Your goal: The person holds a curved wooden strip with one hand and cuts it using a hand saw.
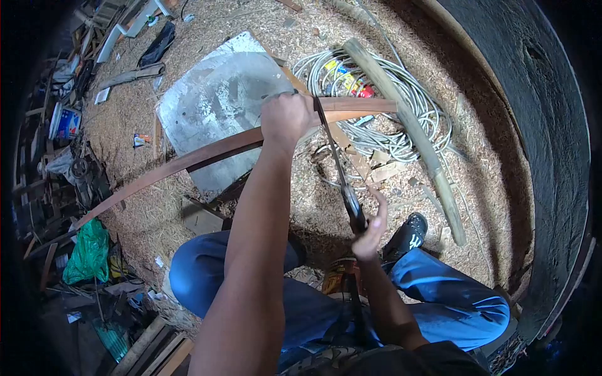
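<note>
Wood shavings cover the floor around a metal sheet. Seen from my head, a curved wooden strip crosses over the sheet's near corner and right edge. My left hand clenches its middle. What looks like a saw has its handle against my right hand, fingers partly spread; I cannot tell how firmly it holds. I judge the strip light, stiff, slightly springy, best gripped mid-length, clear of the blade.
</note>
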### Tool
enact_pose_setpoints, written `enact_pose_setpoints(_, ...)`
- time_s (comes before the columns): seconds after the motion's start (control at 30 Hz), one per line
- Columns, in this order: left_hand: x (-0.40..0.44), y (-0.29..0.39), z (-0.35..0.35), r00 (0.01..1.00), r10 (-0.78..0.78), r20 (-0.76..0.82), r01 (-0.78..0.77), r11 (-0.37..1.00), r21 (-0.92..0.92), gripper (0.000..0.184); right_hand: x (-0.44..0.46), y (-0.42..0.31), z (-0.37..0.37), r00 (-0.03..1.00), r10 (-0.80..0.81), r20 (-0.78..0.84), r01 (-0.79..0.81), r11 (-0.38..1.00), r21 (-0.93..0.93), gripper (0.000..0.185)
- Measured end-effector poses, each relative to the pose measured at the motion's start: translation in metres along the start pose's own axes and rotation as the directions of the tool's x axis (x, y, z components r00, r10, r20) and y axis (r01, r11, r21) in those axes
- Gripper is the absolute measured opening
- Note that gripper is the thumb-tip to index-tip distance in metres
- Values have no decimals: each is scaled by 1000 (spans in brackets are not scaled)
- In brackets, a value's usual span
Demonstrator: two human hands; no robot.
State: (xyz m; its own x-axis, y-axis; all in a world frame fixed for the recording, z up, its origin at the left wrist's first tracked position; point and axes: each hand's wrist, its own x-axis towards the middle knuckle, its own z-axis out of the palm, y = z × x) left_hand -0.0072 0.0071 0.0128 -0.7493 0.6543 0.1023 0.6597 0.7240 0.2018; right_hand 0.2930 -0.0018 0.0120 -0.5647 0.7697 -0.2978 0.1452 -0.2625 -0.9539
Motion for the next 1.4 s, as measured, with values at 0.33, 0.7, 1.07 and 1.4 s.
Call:
enact_pose_setpoints(0.33, -1, 3, -2, 1000, -25, 9, 25, 999, -22, 41, 17, 0, 12, 936, -351, 11, 344, 910, -233, 63)
enact_pose_setpoints(0.7, 0, 5, 3, 1000, -28, 6, 27, 997, 74, 35, 65, -10, 41, 929, -369, 14, 357, 887, -294, 58)
enact_pose_setpoints(1.07, -1, 7, -6, 997, -50, 55, 46, 996, 76, 35, 65, -14, 42, 982, -187, -25, 172, 942, -287, 45)
enact_pose_setpoints(1.4, -1, 0, -1, 1000, -5, 18, 4, 1000, 26, 42, 4, 2, 12, 956, -294, 27, 289, 911, -293, 53)
